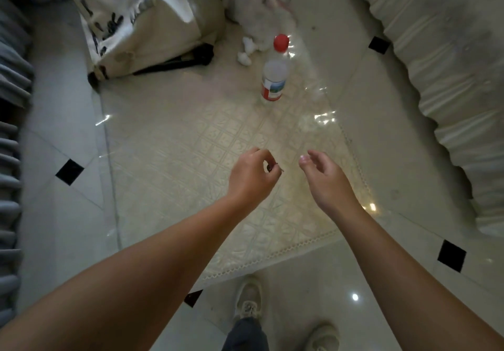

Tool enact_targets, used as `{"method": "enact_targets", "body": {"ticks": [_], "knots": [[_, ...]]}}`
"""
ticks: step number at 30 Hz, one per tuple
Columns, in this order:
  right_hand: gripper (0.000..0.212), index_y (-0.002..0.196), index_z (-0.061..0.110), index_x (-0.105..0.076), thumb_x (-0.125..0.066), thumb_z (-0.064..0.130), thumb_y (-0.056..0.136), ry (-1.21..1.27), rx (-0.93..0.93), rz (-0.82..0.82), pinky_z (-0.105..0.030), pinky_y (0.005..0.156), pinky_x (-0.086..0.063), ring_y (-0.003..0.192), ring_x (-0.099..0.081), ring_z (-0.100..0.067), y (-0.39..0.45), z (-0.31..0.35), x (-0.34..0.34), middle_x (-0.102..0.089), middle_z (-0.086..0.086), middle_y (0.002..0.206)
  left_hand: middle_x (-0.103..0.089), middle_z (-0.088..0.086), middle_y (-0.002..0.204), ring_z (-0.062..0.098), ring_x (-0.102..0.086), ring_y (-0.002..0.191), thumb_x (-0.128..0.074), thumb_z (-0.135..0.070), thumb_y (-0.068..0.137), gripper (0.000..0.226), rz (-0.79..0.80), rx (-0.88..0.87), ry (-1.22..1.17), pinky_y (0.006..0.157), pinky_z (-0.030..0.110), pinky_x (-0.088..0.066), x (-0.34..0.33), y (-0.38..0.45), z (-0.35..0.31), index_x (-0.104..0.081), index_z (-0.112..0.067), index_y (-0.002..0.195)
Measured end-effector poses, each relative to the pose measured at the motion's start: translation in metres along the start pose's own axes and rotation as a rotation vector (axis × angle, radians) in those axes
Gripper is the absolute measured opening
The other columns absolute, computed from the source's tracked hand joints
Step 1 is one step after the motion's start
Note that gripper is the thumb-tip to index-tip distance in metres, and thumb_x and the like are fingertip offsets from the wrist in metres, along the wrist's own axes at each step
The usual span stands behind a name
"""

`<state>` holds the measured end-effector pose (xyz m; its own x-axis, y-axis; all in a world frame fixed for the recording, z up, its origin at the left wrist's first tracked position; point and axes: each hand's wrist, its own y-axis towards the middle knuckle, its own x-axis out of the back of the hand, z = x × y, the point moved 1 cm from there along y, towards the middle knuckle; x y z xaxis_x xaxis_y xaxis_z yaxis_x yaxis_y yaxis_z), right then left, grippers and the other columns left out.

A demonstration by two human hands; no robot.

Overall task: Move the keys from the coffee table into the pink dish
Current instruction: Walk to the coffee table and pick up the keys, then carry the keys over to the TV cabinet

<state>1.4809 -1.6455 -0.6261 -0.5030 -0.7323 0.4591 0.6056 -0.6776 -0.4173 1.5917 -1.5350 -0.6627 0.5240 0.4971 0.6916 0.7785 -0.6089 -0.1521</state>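
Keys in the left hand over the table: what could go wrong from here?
1. The left hand pinches the keys only at the fingertips, a thin grip; they could slip onto the coffee table.
2. No pink dish is in view, so the carry goes somewhere unseen.
3. The water bottle stands just ahead; a forward swing could topple it.

At the centre of the frame the left hand point(252, 177) is pinching a small dark metal piece, apparently the keys point(274, 167), in its curled fingers point(268, 157) above the desk point(191, 143), while the right hand point(327, 178) is hanging loosely curled and empty just beside it. A red-capped plastic bottle point(275, 69) is standing upright on the desk in the upper middle, and a printed canvas bag point(141, 20) is sitting at the upper left.
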Motion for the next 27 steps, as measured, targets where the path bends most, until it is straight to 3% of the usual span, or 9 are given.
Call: {"method": "enact_targets", "body": {"ticks": [6,10,15,17,19,23,25,27], "knots": [[0.058,0.137,0.024,-0.049,-0.047,0.057,0.089,-0.016,0.185,-0.138,-0.035,0.097,-0.040,0.123,-0.050,-0.015,-0.020,0.097,0.099,-0.054,0.001,0.138,-0.069,-0.007,0.093,0.009,-0.061,0.086,-0.066,-0.031,0.081,0.009,-0.100,-0.105,-0.175,0.068,0.019,-0.042,0.069,0.005,-0.127,-0.064,-0.022,0.079],[0.064,0.137,0.025,-0.049,-0.045,0.062,0.085,-0.047,0.303,-0.214,-0.034,0.093,-0.040,0.124,-0.049,-0.015,-0.058,0.168,0.176,-0.053,0.002,0.139,-0.072,-0.007,0.078,0.009,-0.068,0.085,-0.067,-0.025,0.080,0.008,-0.155,-0.175,-0.342,0.081,0.040,-0.054,0.130,-0.010,-0.232,-0.068,-0.020,0.075],[0.072,0.138,0.030,-0.046,-0.042,0.070,0.078,-0.030,0.392,-0.344,-0.036,0.096,-0.039,0.125,-0.047,-0.015,-0.131,0.247,0.282,-0.051,0.003,0.142,-0.073,-0.001,0.069,0.018,-0.070,0.068,-0.067,-0.018,0.084,0.008,-0.082,-0.311,-0.386,0.066,0.042,-0.057,0.202,-0.044,-0.369,-0.068,-0.015,0.077],[0.070,0.138,0.030,-0.047,-0.043,0.068,0.080,-0.013,0.428,-0.395,-0.032,0.094,-0.036,0.126,-0.046,-0.014,-0.164,0.272,0.327,-0.050,0.004,0.142,-0.074,-0.004,0.066,0.012,-0.067,0.059,-0.066,-0.022,0.084,0.010,-0.081,-0.373,-0.370,0.055,0.033,-0.049,0.229,-0.060,-0.422,-0.067,-0.020,0.074],[0.066,0.141,0.029,-0.045,-0.043,0.062,0.084,-0.038,0.463,-0.434,-0.026,0.089,-0.031,0.124,-0.045,-0.011,-0.199,0.291,0.371,-0.048,0.006,0.143,-0.074,-0.009,0.066,0.009,-0.065,0.058,-0.065,-0.028,0.083,0.013,-0.100,-0.431,-0.348,0.056,0.029,-0.045,0.252,-0.079,-0.471,-0.066,-0.024,0.071],[0.046,0.131,0.039,-0.048,-0.042,0.057,0.089,-0.058,0.531,-0.499,-0.008,0.073,-0.028,0.108,-0.045,-0.002,-0.273,0.314,0.450,-0.050,0.018,0.128,-0.073,-0.004,0.067,0.017,-0.068,0.067,-0.066,-0.026,0.083,0.014,-0.113,-0.538,-0.384,0.068,0.039,-0.053,0.283,-0.117,-0.564,-0.066,-0.023,0.070],[0.059,0.132,0.036,-0.048,-0.040,0.067,0.083,-0.023,0.561,-0.526,-0.013,0.085,-0.033,0.114,-0.047,-0.005,-0.311,0.322,0.484,-0.050,0.019,0.128,-0.072,-0.003,0.067,0.018,-0.068,0.068,-0.068,-0.025,0.083,0.014,-0.135,-0.599,-0.391,0.072,0.042,-0.056,0.291,-0.141,-0.606,-0.066,-0.022,0.070],[0.073,0.142,0.031,-0.043,-0.037,0.071,0.081,-0.025,0.551,-0.581,-0.032,0.101,-0.036,0.124,-0.045,-0.010,-0.343,0.326,0.511,-0.047,0.013,0.140,-0.072,-0.003,0.067,0.015,-0.068,0.067,-0.069,-0.023,0.084,0.013,-0.148,-0.648,-0.421,0.074,0.042,-0.056,0.292,-0.168,-0.638,-0.068,-0.020,0.071]]}}
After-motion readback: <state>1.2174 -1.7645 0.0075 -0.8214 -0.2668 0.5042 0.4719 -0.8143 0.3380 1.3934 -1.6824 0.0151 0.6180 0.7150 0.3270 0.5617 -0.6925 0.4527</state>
